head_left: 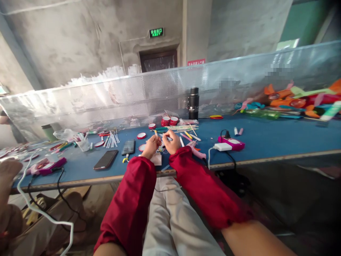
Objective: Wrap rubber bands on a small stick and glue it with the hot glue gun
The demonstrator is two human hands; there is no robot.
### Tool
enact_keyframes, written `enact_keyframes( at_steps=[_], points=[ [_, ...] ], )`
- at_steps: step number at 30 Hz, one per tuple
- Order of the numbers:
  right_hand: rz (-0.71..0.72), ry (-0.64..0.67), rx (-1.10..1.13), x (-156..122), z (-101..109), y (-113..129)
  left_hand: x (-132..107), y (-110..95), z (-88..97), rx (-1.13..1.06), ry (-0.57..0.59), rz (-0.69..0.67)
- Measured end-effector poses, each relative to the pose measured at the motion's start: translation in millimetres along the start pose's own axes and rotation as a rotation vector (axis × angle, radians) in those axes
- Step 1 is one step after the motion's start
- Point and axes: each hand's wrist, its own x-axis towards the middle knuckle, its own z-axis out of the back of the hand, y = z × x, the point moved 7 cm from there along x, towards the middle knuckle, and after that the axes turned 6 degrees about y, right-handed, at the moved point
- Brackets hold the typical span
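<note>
Both my arms, in red sleeve covers, reach over the blue table (266, 140). My left hand (151, 145) is closed round a thin stick with a yellow tip that pokes up above the fingers. My right hand (170, 140) is closed too, pinching a thin dark piece close against the left hand; what that piece is I cannot make out. The two hands almost touch. Just beyond them lies a heap of thin coloured sticks (183, 128). A pink glue gun (195, 150) lies right of my right wrist.
A black phone (106, 159) lies left of my hands. Red tape rolls (169, 121) and a black flask (193, 103) stand at the back by a perforated metal screen (106, 99). A pink device with a white charger (226, 144) sits right. Another person's arm (9, 177) shows far left.
</note>
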Motion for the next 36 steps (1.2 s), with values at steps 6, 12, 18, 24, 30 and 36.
enact_keyframes(
  at_steps=[6, 12, 18, 24, 30, 36],
  points=[
    [0.02, 0.031, 0.077, 2, -4, -5, -1, 1, -1.0, -0.001, 0.01, 0.035],
    [0.007, 0.055, 0.15, 2, -4, -4, -3, -2, -1.3, -0.027, 0.002, 0.022],
    [-0.089, 0.083, 0.267, 3, -10, -17, -3, -6, 6.1, -0.031, -0.084, 0.003],
    [-0.025, 0.091, 0.178, 5, -14, -22, -2, -9, 13.6, 0.012, -0.15, -0.069],
    [0.04, 0.09, 0.058, 1, -8, -5, -4, -3, 13.5, -0.142, -0.193, 0.028],
    [0.009, -0.124, 0.111, 2, 9, 0, -9, -9, 9.3, -0.23, -0.151, 0.041]
  ],
)
